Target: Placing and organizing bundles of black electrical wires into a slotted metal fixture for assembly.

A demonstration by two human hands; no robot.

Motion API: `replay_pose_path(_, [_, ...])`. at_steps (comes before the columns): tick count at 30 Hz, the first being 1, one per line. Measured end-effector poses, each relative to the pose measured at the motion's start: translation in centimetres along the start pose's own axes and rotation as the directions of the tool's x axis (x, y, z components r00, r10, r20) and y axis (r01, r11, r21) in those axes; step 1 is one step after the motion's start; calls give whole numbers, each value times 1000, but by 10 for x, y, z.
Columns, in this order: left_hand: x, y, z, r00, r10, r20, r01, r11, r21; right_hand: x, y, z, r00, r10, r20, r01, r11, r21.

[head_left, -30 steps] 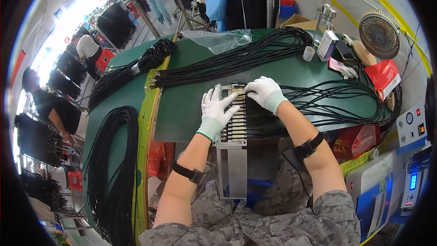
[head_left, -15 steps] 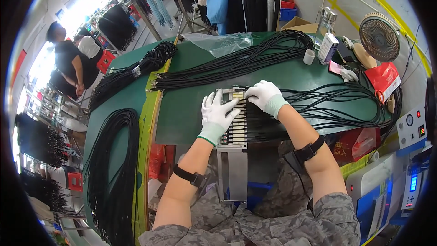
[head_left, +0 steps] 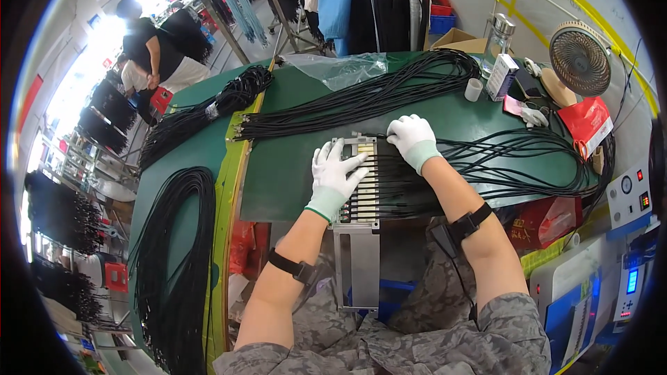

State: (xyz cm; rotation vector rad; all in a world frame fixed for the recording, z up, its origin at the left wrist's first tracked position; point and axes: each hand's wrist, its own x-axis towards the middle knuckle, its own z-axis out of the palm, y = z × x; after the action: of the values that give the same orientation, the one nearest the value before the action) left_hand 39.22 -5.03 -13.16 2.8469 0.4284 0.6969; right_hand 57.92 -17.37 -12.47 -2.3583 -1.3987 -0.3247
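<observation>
A metal fixture (head_left: 358,236) with a row of pale slots lies across the near edge of the table, and several black cables (head_left: 486,160) run into it from the right. My left hand (head_left: 337,177), in a white glove, rests over the left side of the slots with its fingers spread. At the far right corner of the fixture, my gloved right hand (head_left: 413,140) pinches a black cable whose end with a small connector (head_left: 359,135) points left past the fixture's far end. My right palm hides part of that cable.
Bundles of black cable (head_left: 361,94) lie at the back of the green table (head_left: 306,160); a looped bundle (head_left: 174,236) is at left. A bottle (head_left: 499,36), small box (head_left: 501,76), white cup (head_left: 473,89) and fan (head_left: 580,59) stand back right. Another person (head_left: 147,45) is far left.
My right hand has shifted slightly right and away from the fixture's slots, and the cable end shows more plainly. My left hand stays on the fixture. The other person has moved right.
</observation>
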Motion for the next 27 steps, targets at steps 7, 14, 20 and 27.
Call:
replay_pose_path(7, [3,-22,4,936,-347,-61,269,816,-512,1,-4,-13,987,-160,-29,161,941,299])
replay_pose_path(14, [6,-13,-2,930,-301,-212,181,876,-448,-4,-22,-9,964,-261,-53,264,909,323])
replay_pose_path(20, [8,-2,-15,956,-97,-278,-31,906,-421,-6,-47,-18,973,-223,60,162,844,512])
replay_pose_path(27, [8,-1,-15,947,-138,-291,5,909,-417,-4,-38,-23,976,-216,19,173,828,533])
